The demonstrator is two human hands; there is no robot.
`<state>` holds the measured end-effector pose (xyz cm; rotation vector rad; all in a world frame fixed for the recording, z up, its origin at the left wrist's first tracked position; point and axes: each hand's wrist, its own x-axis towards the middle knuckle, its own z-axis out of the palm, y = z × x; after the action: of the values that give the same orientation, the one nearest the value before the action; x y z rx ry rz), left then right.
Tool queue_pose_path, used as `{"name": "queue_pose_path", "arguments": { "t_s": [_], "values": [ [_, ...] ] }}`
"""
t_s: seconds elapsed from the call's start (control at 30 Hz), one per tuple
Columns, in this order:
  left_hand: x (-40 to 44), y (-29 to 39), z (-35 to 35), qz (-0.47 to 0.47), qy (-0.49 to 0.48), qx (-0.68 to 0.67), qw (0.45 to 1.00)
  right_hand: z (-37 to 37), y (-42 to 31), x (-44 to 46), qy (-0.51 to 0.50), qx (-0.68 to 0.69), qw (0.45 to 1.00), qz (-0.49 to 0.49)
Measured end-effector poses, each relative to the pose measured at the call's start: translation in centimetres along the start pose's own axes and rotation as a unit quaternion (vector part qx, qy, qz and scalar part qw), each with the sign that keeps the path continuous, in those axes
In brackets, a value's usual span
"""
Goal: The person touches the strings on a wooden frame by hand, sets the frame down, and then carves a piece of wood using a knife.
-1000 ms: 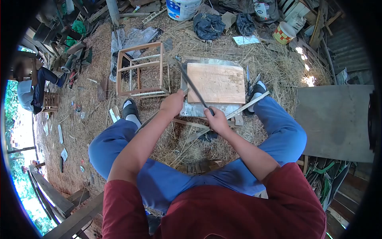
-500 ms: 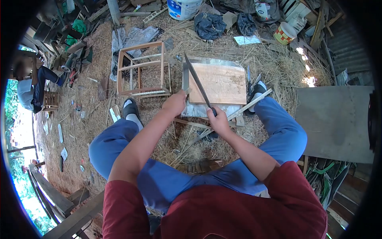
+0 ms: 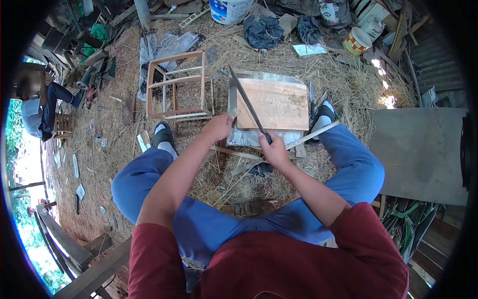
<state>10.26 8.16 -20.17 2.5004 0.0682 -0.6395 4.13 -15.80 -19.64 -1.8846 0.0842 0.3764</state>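
Note:
My right hand [image 3: 273,150] is closed around the dark handle of a machete [image 3: 245,98]. Its long blade slants up and left, over the left edge of a flat wooden board [image 3: 276,107]. Pinched in the fingers of my left hand [image 3: 218,127] is a small pale piece of wood [image 3: 234,113], close beside the blade at the board's left side. Whether blade and wood touch, I cannot tell. A greyish sheet or slab [image 3: 249,138] shows under the board. Thin wooden strips [image 3: 312,133] lie crossed on the near side, one reaching to my right leg.
A wooden frame [image 3: 203,82] stands left of the board. Another knife-like blade [image 3: 311,94] is near my right foot. Buckets [image 3: 357,42] and black bags [image 3: 263,32] sit at the back. A grey panel [image 3: 418,154] is at right; a seated person [image 3: 37,109] is far left.
My left hand has moved slightly down and left with the small wood piece. The machete's tip has shifted a little left. The crossed strips have moved slightly.

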Motion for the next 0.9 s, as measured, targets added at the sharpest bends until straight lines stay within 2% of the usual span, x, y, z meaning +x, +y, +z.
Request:
{"name": "queue_pose_path", "arguments": {
  "t_s": [0.03,0.1,0.17,0.23,0.37,0.43,0.47,0.53,0.6,0.7,0.77,0.8,0.87,0.9],
  "values": [
    [0.1,0.0,-0.1,-0.001,-0.008,-0.012,1.000,0.1,1.0,0.0,-0.001,-0.002,1.000,0.001],
    [0.5,-0.2,-0.4,0.002,-0.012,-0.022,1.000,0.4,2.4,0.4,-0.048,-0.087,0.994,0.034],
    [1.1,-0.8,-0.2,0.008,-0.019,-0.013,1.000,0.5,2.8,0.7,-0.034,-0.071,0.997,0.018],
    [1.3,-0.9,-0.3,0.006,-0.021,-0.022,1.000,0.2,1.7,0.9,-0.071,-0.053,0.993,0.082],
    [1.1,-0.8,-0.1,-0.003,-0.028,-0.043,0.999,-0.1,0.1,0.1,-0.049,-0.028,0.997,0.059],
    [1.3,-1.0,0.2,-0.004,-0.026,-0.046,0.999,0.3,1.5,0.0,-0.014,-0.022,1.000,-0.007],
    [1.3,-1.0,0.4,-0.003,-0.024,-0.046,0.999,0.3,2.2,0.1,-0.016,-0.023,1.000,-0.007],
    [0.8,-0.4,0.0,-0.013,-0.039,-0.063,0.997,0.5,2.6,0.2,-0.029,-0.141,0.989,0.020],
    [1.0,-0.5,-0.1,-0.023,-0.051,-0.079,0.995,0.7,2.5,0.5,-0.034,-0.109,0.993,0.027],
    [0.7,-0.5,0.1,-0.005,-0.018,-0.019,1.000,0.4,1.9,0.8,-0.049,-0.090,0.994,0.041],
    [-1.2,1.7,-1.2,-0.013,0.013,0.095,0.995,0.2,2.1,0.9,-0.059,-0.103,0.992,0.042],
    [-1.2,1.3,-0.8,-0.014,0.015,0.093,0.995,0.3,2.7,1.1,-0.066,-0.097,0.992,0.045],
    [-1.5,0.6,-0.1,0.062,0.109,0.116,0.985,0.6,3.8,1.3,-0.074,-0.093,0.992,0.047],
    [-1.3,0.5,0.0,0.062,0.113,0.116,0.985,0.9,4.0,1.3,-0.071,-0.080,0.993,0.051]
  ]
}}
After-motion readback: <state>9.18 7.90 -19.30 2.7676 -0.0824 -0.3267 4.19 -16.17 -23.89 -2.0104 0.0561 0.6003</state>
